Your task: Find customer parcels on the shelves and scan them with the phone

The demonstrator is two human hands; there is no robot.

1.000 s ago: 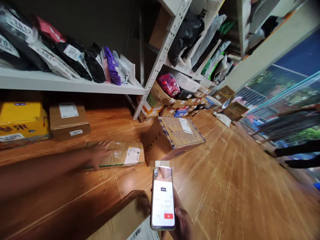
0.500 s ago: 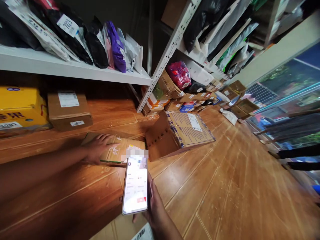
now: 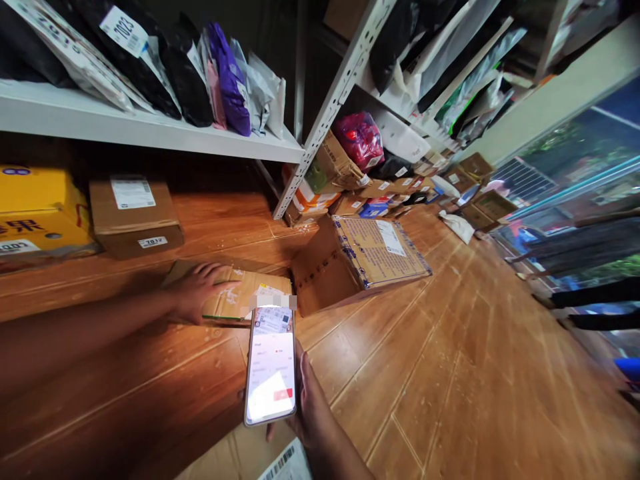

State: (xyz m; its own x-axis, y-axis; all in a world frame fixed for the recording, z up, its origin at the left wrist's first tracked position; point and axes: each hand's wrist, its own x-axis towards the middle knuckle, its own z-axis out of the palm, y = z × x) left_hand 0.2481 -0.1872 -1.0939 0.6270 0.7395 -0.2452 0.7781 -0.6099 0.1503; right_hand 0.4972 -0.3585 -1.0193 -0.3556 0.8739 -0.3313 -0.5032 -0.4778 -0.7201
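Note:
My left hand lies on the left end of a flat cardboard box, its fingers spread across the top. A printed label sits at the box's right end, partly covered by a blurred patch. In my right hand is a smartphone, tilted over the near edge of that box. Its lit screen shows a picture of a label at the top, a white panel and a red button below. Beneath the phone, another cardboard parcel with a barcode label shows partly at the bottom edge.
A large cardboard box stands just right of the flat box. Behind are a brown box marked 7012 and a yellow box, under a white shelf of bagged parcels. Another person's legs show at the right.
The label picture at the top of the phone screen has become clearer. My view has shifted slightly; both hands keep nearly the same places.

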